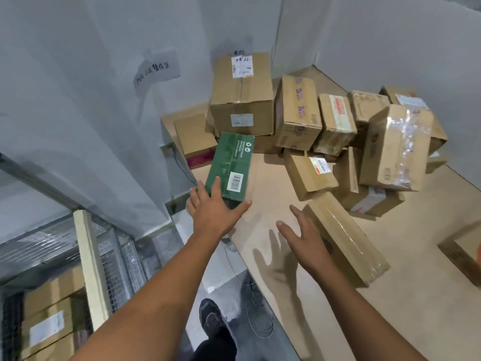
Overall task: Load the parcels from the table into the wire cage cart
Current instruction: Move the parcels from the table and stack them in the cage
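Note:
A green box [230, 166] with a barcode label lies on the tan table [263, 178] near its left edge. My left hand [217, 208] rests on the box's near end with its fingers straight and spread, thumb under the near corner. My right hand [303, 237] hovers over the table, fingers spread, right beside the left side of a long taped brown box [346, 238]; I cannot tell if it touches. The wire cage cart [117, 254] stands at the lower left with brown parcels [49, 313] stacked inside.
Several brown cardboard parcels are heaped at the table's far side, the largest [242, 100] against the grey wall. Another box [463, 251] pokes in at the right edge. My shoe [210, 319] and a cable lie on the floor between cart and table.

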Motion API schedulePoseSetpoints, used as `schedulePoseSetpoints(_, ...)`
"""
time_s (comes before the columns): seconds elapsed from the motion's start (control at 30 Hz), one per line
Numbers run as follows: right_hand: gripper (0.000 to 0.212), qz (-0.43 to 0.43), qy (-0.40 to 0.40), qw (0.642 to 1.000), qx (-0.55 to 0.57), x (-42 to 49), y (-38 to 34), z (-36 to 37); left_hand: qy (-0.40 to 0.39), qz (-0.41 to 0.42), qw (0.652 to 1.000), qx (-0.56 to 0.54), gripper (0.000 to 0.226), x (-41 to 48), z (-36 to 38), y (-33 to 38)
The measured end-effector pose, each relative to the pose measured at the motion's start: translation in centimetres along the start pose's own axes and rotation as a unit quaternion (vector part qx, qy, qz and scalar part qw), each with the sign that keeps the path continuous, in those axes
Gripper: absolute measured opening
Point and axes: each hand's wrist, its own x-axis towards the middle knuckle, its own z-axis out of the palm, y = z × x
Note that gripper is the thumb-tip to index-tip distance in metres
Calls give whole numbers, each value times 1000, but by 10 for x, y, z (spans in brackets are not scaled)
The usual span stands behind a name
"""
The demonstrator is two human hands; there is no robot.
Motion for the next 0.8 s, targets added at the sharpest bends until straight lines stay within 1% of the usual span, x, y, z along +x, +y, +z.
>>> schedulePoseSetpoints(0.1,65,25,-8,1000,-1,32,-19,29,-26,-10,999,30,122,45,10,-14)
schedulePoseSetpoints(0.2,65,42,-6,999,12,60,-36,51,-63,-15,998,19,128,66,21,-19)
schedulePoseSetpoints(0.33,63,67,-3,996,57,88,-54,61,-58,-35,997,-45,134,66,25,-13)
schedulePoseSetpoints(0.47,62,98,-28,989,104,109,-62,66,-45,-55,995,-68,134,54,19,-18)
schedulePoseSetpoints(0.53,65,107,-60,983,135,116,-67,72,-47,-59,992,-96,135,41,13,-29)
schedulePoseSetpoints(0.6,67,103,-114,974,168,118,-79,82,-41,-71,988,-134,137,18,4,-40)
schedulePoseSetpoints(0.73,69,57,-221,950,213,113,-104,127,48,-107,983,-140,134,-37,-14,-69)
schedulePoseSetpoints(0.8,80,12,-270,937,223,103,-116,162,93,-142,975,-146,136,-61,-25,-86)
